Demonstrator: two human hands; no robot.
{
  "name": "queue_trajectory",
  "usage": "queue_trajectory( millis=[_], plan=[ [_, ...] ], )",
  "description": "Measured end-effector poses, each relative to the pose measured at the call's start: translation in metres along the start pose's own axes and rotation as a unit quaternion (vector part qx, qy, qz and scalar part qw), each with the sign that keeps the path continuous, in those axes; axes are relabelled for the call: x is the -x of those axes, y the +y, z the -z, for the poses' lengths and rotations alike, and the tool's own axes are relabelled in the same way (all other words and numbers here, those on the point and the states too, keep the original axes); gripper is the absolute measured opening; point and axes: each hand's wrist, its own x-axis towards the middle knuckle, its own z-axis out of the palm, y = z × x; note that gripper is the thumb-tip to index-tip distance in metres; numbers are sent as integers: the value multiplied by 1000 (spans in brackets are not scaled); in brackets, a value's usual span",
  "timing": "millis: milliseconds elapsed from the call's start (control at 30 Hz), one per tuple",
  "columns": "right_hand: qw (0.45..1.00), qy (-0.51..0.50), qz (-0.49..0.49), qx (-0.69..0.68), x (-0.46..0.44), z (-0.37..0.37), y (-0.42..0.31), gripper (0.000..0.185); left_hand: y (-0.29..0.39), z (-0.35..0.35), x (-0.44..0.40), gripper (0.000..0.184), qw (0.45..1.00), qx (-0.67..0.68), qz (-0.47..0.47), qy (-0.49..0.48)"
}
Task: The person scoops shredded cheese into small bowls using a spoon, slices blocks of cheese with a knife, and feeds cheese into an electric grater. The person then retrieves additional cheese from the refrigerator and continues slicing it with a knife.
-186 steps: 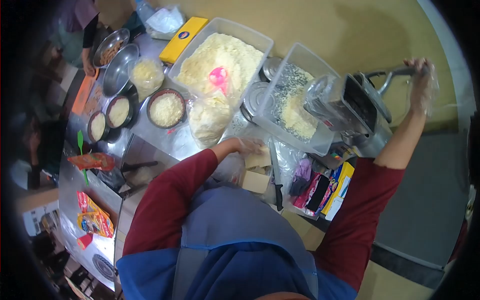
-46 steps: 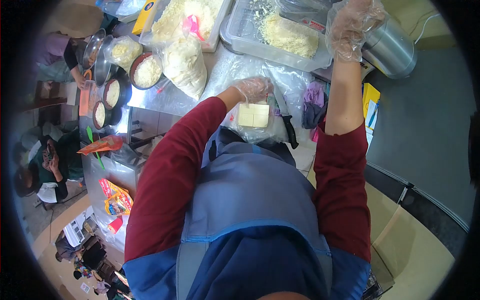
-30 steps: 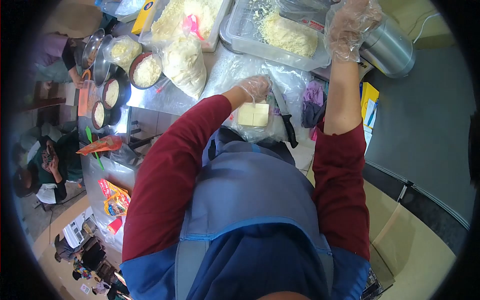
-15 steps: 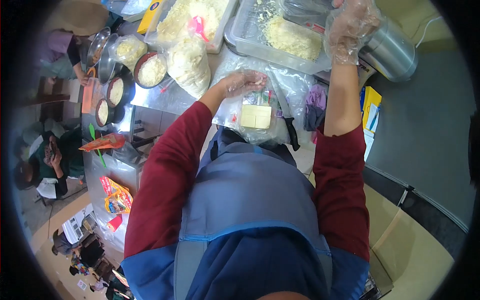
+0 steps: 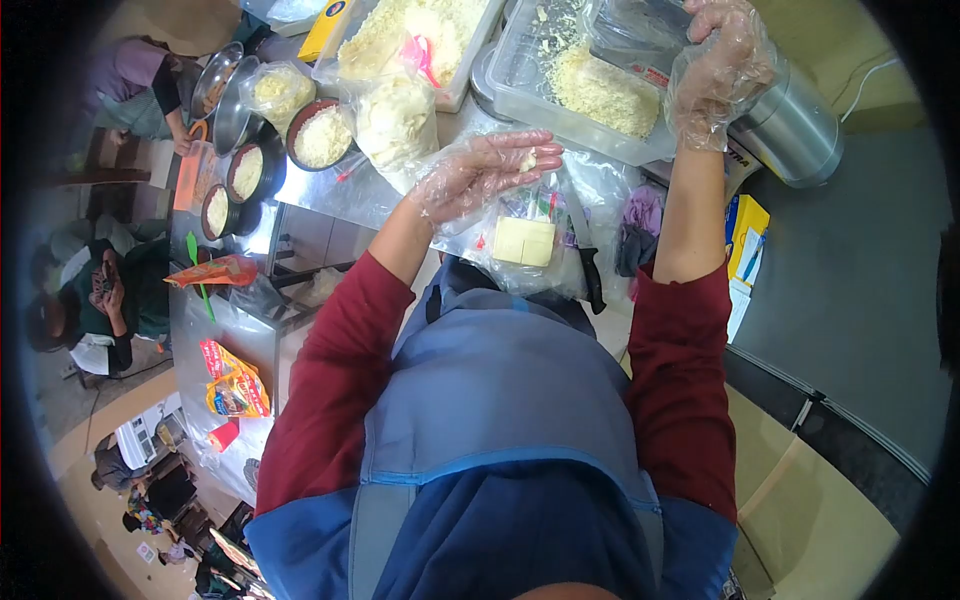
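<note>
My left hand, in a clear plastic glove, is turned palm up with its fingers stretched out. A small pale crumb lies on the fingers. Just below it a cut block of pale yellow cheese rests on plastic wrap, with a black-handled knife to its right. My right hand, also gloved, is curled beside a metal cylinder at the upper right. What its fingers hold I cannot make out. Left of it, a clear plastic tub holds grated cheese under a dark see-through part.
A bag of white shreds stands near a second tub with a pink scoop. Bowls of grated cheese line the left side. A purple cloth lies right of the knife. Other people are at the far left.
My left hand has opened out, its palm now turned up and the fingers spread. My right hand stays by the metal cylinder. The whole view has shifted slightly.
</note>
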Motion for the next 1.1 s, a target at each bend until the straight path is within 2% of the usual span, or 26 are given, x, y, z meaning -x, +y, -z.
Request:
queue_trajectory(
  millis=[33, 67, 100, 133, 267, 300, 333, 400, 467, 533, 600, 633, 700, 733, 800, 833, 900, 1033, 1100],
  plan=[
    [985, 42, -87, -141, 0, 0, 2, 36, 1, -4, 2, 54, 1000, -12, -7, 10],
    [940, 108, -158, -283, 1, 0, 4, 36, 3, -8, 4, 55, 999, -25, -15, 20],
    [1000, 1, 11, -19, -5, 13, 11, 35, 5, -11, 7, 55, 999, -25, -16, 21],
    [946, -106, 179, 247, -9, 19, 13, 34, 7, -14, 9, 57, 999, -23, -18, 11],
    [935, -95, 205, 272, -7, 20, 17, 32, 13, -17, 16, 60, 998, 23, -38, -35],
    [966, -91, 137, 200, -3, 18, 16, 36, 17, -19, 19, 60, 998, 20, -42, -32],
    [986, -87, 67, 125, -1, 16, 16, 41, 22, -22, 22, 58, 999, 6, -40, 7],
    [984, -97, 76, 130, -2, 16, 16, 41, 38, -27, 30, 56, 998, -11, -44, 51],
    [977, -127, 102, 140, -5, 21, 20, 41, 62, -28, 40, 54, 980, -105, -106, 135],
    [983, -114, 80, 116, -3, 19, 21, 41, 96, -17, 47, 61, 959, -155, -172, 166],
    [989, -102, 58, 95, -2, 18, 21, 41, 134, -9, 54, 59, 903, -293, -239, 204],
    [989, -101, 62, 87, -1, 18, 21, 41, 150, -3, 55, 57, 881, -343, -242, 220],
    [990, -99, 71, 75, -1, 18, 22, 40, 170, 16, 52, 51, 848, -424, -190, 257],
    [991, -96, 69, 69, 0, 18, 23, 40, 180, 31, 48, 51, 846, -425, -193, 257],
    [991, -94, 68, 62, -1, 17, 22, 39, 190, 64, 37, 47, 743, -631, -20, 220],
    [989, -99, 73, 77, -2, 18, 21, 39, 186, 73, 33, 47, 743, -632, -22, 219],
    [987, -107, 76, 96, -2, 20, 20, 38, 176, 81, 26, 46, 566, -796, -106, 190],
    [979, -120, 111, 118, -4, 18, 24, 39, 167, 62, 29, 46, 571, -779, -100, 239],
    [973, -126, 129, 147, -5, 22, 22, 40, 140, 10, 40, 44, 432, -807, -259, 309]
  ],
)
